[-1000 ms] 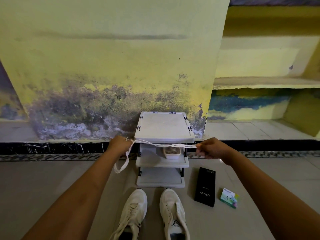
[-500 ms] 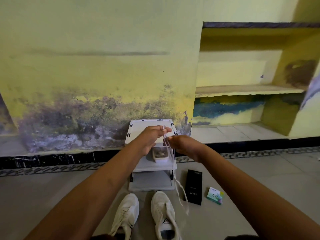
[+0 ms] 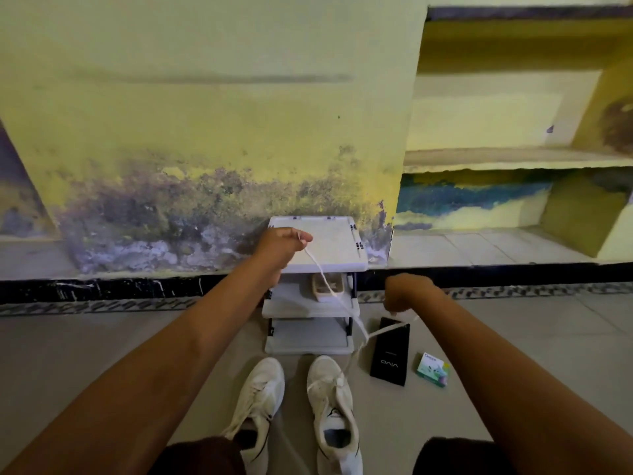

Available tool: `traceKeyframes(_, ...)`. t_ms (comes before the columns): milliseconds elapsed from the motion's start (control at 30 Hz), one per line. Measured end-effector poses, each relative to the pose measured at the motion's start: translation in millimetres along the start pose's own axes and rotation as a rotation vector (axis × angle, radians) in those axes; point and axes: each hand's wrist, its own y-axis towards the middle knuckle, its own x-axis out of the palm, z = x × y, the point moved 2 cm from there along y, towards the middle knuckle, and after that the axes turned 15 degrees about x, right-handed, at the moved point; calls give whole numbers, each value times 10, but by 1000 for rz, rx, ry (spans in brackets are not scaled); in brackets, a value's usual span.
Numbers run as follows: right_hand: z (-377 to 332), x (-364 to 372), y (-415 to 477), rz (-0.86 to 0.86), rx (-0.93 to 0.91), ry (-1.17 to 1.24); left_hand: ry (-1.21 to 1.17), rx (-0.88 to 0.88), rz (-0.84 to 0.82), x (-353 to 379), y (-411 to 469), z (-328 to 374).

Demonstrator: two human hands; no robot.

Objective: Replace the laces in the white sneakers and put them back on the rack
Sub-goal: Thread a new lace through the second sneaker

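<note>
Flat cloth lace (image 3: 342,296), matt plastic rack (image 3: 329,241)

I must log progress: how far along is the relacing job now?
Done: nothing clearly; both sneakers sit on the floor before the rack. In hand: the left hand and right hand pinch one white lace, which trails to the sneaker nearer the black box. Remaining: threading it, then racking both.

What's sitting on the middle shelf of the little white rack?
A small beige tray sits on the middle shelf of the rack. The white lace from the left hand hangs across the front of it. What lies inside the tray is too dim and blurred to tell.
</note>
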Motion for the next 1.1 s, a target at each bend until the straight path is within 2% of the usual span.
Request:
traceKeyframes(100,28,43,136,59,23,-256,63,-31,-37,54,82,-269)
traceKeyframes(200,-21,123,383,198,-3,-345,78,-51,-142,193,94,-575)
traceKeyframes(267,-52,290,571,221,9,-444,95,-64,-199,322,95,-845)
traceKeyframes(433,15,508,932,232,72,-597,77,-44,-173,512,155,-1328)
traceKeyframes(533,-23,731,1101,243,32,-748,64,-53,-167,601,224,-1608)
traceKeyframes(567,-71,843,1163,221,3,-687,53,-65,-174,649,251,-1708)
traceKeyframes(600,-138,929,1189,147,-50,-519,50,-73,-184,688,265,-1779)
traceKeyframes(733,-582,1259,1145,-512,-236,766,52,-93,-234,869,275,-2064)
traceKeyframes(800,-711,1406,1128,-611,-230,1083,15,-120,-200,910,253,-2187)
traceKeyframes(867,-749,1586,1157,-650,-176,1226,12,-143,-169,916,225,-2318)
traceKeyframes(900,-735,1678,1167,-660,-139,1206,19,-150,-171,914,192,-2409)
traceKeyframes(933,-680,1735,1194,-613,-117,1083,45,-154,-189,911,164,-2483)
traceKeyframes(1033,-401,1879,1361,-262,-103,229,306,-210,-384,891,-56,-2754)
traceKeyframes(1067,-301,1914,1404,-195,-58,24,399,-247,-474,884,-167,-2874)
traceKeyframes(1100,-222,1904,1432,-156,-4,-76,470,-298,-546,884,-272,-2986)
